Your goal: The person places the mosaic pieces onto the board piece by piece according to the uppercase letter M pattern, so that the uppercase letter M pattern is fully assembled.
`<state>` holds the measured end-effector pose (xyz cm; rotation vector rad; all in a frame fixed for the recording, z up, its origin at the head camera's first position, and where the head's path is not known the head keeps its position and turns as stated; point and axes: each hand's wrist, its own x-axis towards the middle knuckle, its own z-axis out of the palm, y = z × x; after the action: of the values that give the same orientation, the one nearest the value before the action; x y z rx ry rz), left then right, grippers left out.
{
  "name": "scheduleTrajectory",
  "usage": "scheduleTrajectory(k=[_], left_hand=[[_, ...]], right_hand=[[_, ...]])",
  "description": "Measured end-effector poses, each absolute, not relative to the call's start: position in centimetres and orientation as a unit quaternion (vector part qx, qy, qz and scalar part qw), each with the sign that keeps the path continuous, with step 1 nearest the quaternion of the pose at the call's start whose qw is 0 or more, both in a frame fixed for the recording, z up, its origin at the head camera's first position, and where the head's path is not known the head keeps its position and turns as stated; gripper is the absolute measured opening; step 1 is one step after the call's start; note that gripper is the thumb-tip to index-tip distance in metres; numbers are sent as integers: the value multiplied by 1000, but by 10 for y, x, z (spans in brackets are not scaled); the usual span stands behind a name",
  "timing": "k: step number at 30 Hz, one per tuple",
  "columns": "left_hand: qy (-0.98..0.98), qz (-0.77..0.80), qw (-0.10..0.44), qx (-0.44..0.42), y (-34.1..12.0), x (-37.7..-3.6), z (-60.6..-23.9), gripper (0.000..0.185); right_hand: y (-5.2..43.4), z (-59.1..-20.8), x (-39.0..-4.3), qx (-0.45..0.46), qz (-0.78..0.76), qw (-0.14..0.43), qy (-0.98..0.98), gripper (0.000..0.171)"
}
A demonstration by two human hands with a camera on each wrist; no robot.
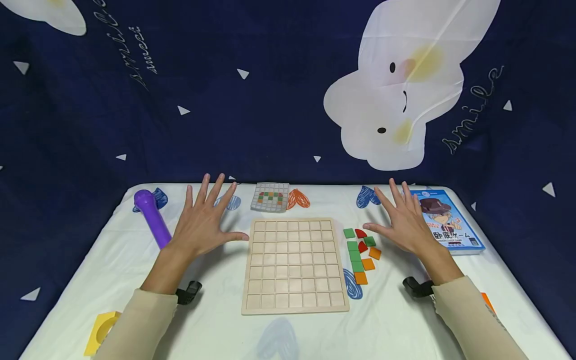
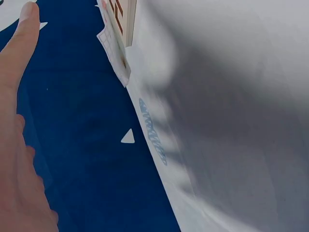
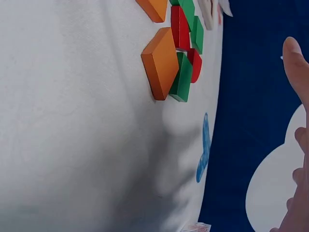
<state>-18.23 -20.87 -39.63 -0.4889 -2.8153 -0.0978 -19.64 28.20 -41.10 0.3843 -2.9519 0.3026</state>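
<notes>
A pale wooden grid board (image 1: pixel 294 265) lies flat in the middle of the white table, its cells bare. To its right sits a cluster of small green, red and orange tiles (image 1: pixel 361 255), also seen close in the right wrist view as tiles (image 3: pixel 166 60). My left hand (image 1: pixel 204 220) hovers left of the board, fingers spread, holding nothing. My right hand (image 1: pixel 405 222) hovers right of the tiles, fingers spread, holding nothing. Behind the board lies a small pattern card (image 1: pixel 270 196) with a coloured grid.
A purple cylinder (image 1: pixel 153 217) lies at the left. A blue game box (image 1: pixel 447 220) sits at the right edge. A yellow block (image 1: pixel 102 331) with a round hole rests at the front left. A dark blue printed cloth (image 1: pixel 270 90) hangs behind the table.
</notes>
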Motion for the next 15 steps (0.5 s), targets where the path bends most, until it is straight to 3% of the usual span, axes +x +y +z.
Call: scheduleTrajectory(k=[15], left_hand=[[-975, -62, 67, -204, -199, -166, -401, 133]], right_hand=[[277, -415, -196, 136, 168, 44, -975, 96]])
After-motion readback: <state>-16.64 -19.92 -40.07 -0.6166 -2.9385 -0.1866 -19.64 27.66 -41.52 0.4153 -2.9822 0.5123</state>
